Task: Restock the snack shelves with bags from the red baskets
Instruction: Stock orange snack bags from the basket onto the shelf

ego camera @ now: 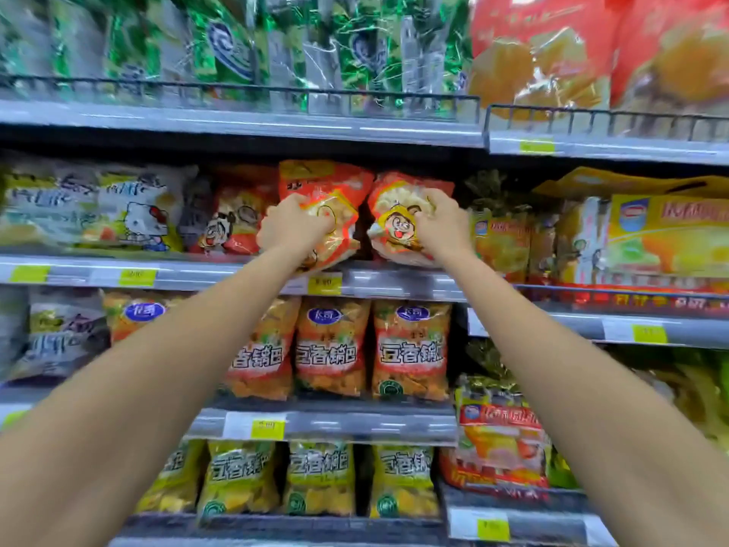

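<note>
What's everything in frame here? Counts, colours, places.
held bags: two, red-orange, middle shelf, one per hand
green bags: several, green-silver, top shelf left
red bags: at least two, red, top shelf right
white bags: at least two, white-yellow, middle shelf left
yellow box: one, yellow, middle shelf right
orange bags: at least three, orange, shelf below hands
yellow bags: four, yellow-green, lowest shelf
price tags: several, yellow-green, shelf edges
shelves: several, grey
left hand: one, bare, grips a held bag
right hand: one, bare, grips the other

Arms stretched forward, left hand (pixel 292 227) and right hand (pixel 445 227) gripping, fingers (pixel 428 215) curled.
</note>
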`<action>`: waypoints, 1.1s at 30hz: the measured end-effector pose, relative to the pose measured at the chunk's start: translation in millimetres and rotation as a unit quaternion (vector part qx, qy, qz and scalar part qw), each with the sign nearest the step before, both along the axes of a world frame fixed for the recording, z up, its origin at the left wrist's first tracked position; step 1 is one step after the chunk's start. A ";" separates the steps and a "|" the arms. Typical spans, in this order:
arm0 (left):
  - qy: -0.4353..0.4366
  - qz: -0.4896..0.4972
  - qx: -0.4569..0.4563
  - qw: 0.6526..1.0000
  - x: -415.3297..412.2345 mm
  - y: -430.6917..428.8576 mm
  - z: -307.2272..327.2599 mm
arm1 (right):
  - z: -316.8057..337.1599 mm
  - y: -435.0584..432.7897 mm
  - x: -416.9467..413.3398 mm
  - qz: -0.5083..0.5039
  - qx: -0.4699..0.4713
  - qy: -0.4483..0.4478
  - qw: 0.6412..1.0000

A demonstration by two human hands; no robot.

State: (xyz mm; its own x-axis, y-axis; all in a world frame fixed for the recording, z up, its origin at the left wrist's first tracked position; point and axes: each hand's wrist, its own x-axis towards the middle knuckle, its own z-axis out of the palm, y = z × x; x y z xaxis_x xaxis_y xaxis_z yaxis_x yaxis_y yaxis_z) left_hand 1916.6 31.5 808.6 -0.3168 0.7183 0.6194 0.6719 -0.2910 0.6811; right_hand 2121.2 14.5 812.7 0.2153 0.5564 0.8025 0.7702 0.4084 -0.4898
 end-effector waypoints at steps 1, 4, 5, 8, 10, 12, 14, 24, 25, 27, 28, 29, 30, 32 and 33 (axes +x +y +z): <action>0.007 -0.002 -0.001 1.000 5.8 5.2 4.4 | 4.9 5.2 3.0 -0.011 -0.005 -0.009 1.000; 0.017 0.009 -0.002 1.000 23.2 21.5 16.0 | 11.8 22.0 14.0 -0.022 -0.014 -0.022 0.999; 0.022 0.016 -0.003 1.000 28.9 25.6 20.1 | 11.7 27.6 17.7 -0.025 -0.016 -0.025 0.999; 0.037 0.038 -0.001 0.999 44.4 38.4 29.9 | 5.5 45.5 26.6 -0.027 -0.018 -0.028 0.999; 0.050 0.058 0.007 0.997 53.8 48.1 32.9 | -0.4 57.7 30.8 -0.020 -0.025 -0.020 0.999; 0.068 0.056 0.011 0.996 62.5 61.0 33.5 | -4.4 68.3 34.4 -0.023 -0.032 -0.022 0.999; 0.081 0.040 0.012 0.996 69.5 72.9 32.1 | -5.1 75.6 37.0 -0.020 -0.033 -0.023 0.999; 0.145 0.022 0.015 0.989 85.0 111.7 23.9 | 12.6 112.3 44.4 -0.016 -0.212 -0.053 0.976; 0.166 0.011 0.000 0.986 84.6 111.7 23.6 | 12.0 115.2 44.3 -0.020 -0.240 -0.063 0.968; 0.206 -0.024 -0.036 0.978 79.3 109.9 22.8 | 9.7 117.9 43.3 -0.035 -0.279 -0.090 0.956; 0.223 -0.051 -0.058 0.972 75.0 107.9 22.3 | 8.3 118.4 43.0 -0.047 -0.291 -0.102 0.950; 0.237 -0.084 -0.080 0.965 69.8 106.1 21.7 | 7.3 119.6 42.8 -0.064 -0.297 -0.117 0.946; 0.250 -0.116 -0.102 0.956 64.2 103.4 21.7 | 7.2 119.9 42.7 -0.081 -0.302 -0.131 0.941; 0.284 -0.145 -0.141 0.937 55.0 98.6 19.1 | 5.5 119.9 41.9 -0.104 -0.324 -0.146 0.929; 0.302 -0.143 -0.155 0.930 52.7 96.1 17.4 | 4.8 118.6 40.8 -0.115 -0.334 -0.147 0.924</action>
